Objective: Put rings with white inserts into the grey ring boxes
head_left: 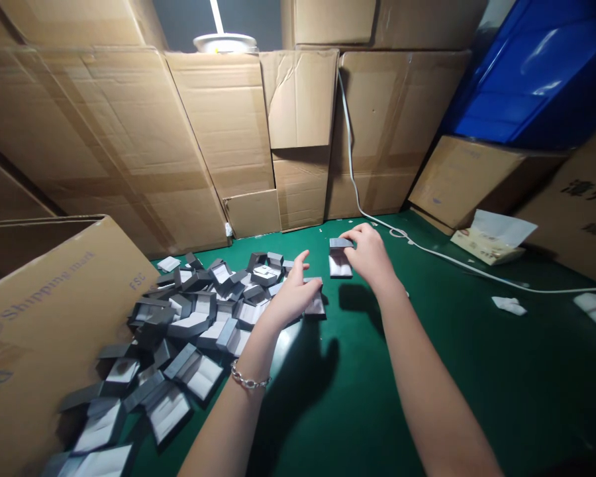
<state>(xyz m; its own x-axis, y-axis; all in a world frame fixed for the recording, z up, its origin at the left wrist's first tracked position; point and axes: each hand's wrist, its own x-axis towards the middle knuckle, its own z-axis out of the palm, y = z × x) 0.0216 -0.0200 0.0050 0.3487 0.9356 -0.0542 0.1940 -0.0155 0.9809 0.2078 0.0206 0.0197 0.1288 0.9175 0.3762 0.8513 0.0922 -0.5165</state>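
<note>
My right hand [369,255] pinches the lid of a small grey jewelry box [340,266], which stands open with its pale lining showing. To the left, my left hand [295,291] has its fingers apart and its thumb stretched out, with a bracelet on the wrist. Right by that thumb is another open jewelry box [316,306], partly covered by the hand; whether they touch I cannot tell. Several more open grey jewelry boxes [198,376] lie in a loose heap left of my left arm, at various angles.
A large open carton [54,318] stands at the left on the green tabletop [357,397]. Stacked cardboard boxes [218,126] form a wall behind. A white cable [457,264] runs across the right side, near a tissue pack [487,248] and a crumpled white scrap [509,305].
</note>
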